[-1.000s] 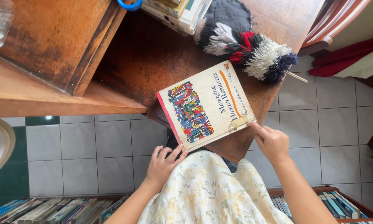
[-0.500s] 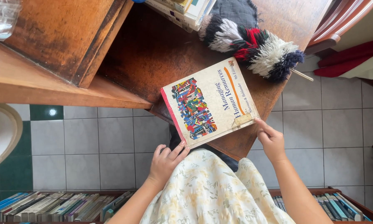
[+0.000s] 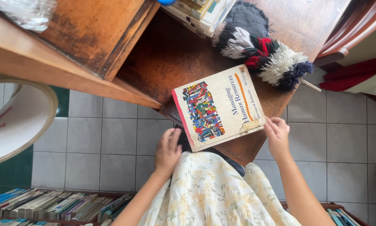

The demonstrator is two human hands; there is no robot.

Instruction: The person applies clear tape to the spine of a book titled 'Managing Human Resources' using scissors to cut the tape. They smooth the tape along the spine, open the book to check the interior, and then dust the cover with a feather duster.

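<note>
A cream book (image 3: 219,106) with a colourful picture and a red spine lies flat on the near corner of a brown wooden table (image 3: 167,62). My left hand (image 3: 167,151) grips the book's near left corner, with the fingers at its edge. At the near right corner, my right hand (image 3: 277,134) pinches the cover by the fingertips. Both arms reach up from a pale floral dress (image 3: 213,192) at the bottom of the view.
A black, white, red and blue feather duster (image 3: 263,54) lies just beyond the book. Stacked books (image 3: 200,14) sit further back, a wooden box (image 3: 91,29) at upper left. A white round tub (image 3: 16,121) is at left, rows of books (image 3: 58,205) are below on grey tiles.
The view has shifted a little, so the book and both hands sit slightly further right and lower. Both hands keep their hold on the book's near corners.
</note>
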